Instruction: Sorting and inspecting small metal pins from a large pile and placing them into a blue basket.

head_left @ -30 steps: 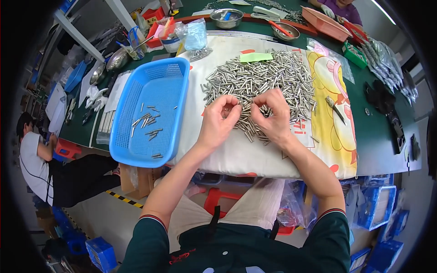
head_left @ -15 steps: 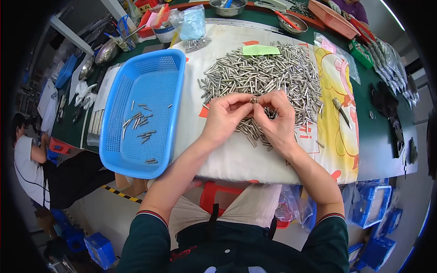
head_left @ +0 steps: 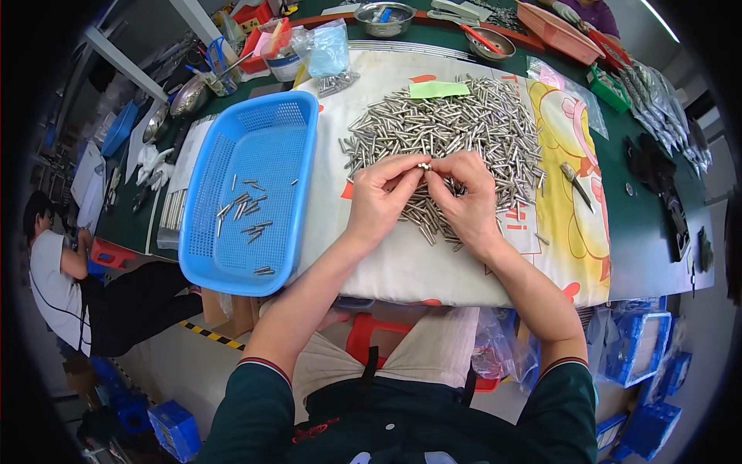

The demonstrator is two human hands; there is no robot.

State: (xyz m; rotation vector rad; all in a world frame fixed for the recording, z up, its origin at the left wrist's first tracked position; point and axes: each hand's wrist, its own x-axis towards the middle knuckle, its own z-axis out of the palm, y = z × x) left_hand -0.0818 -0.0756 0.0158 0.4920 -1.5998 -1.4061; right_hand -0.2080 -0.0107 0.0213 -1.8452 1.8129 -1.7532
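Observation:
My left hand (head_left: pixel 377 199) and my right hand (head_left: pixel 468 199) meet over the near edge of a large heap of short silvery metal pins (head_left: pixel 448 127). Pinched between both hands' thumbs and fingertips are a few small metal pins (head_left: pixel 424 165), their shiny ends showing; the fingers hide the rest. A green paper slip (head_left: pixel 439 90) lies on top of the heap. Left of my hands stands a blue perforated plastic basket (head_left: pixel 308 155), with several loose pins (head_left: pixel 246 206) scattered on its bottom.
A patterned cloth (head_left: pixel 340 263) covers the padded work surface. A pointed tool with a dark tip (head_left: pixel 576 187) lies at the right. Behind are metal bowls (head_left: pixel 385 18), a clear bag of pins (head_left: pixel 338 83) and a pink basket (head_left: pixel 558 32). Another person (head_left: pixel 58 271) sits at far left.
My hands stay together near the heap, and the pins between my fingertips now show their ends more plainly. The whole view has shifted slightly; the basket's contents look the same.

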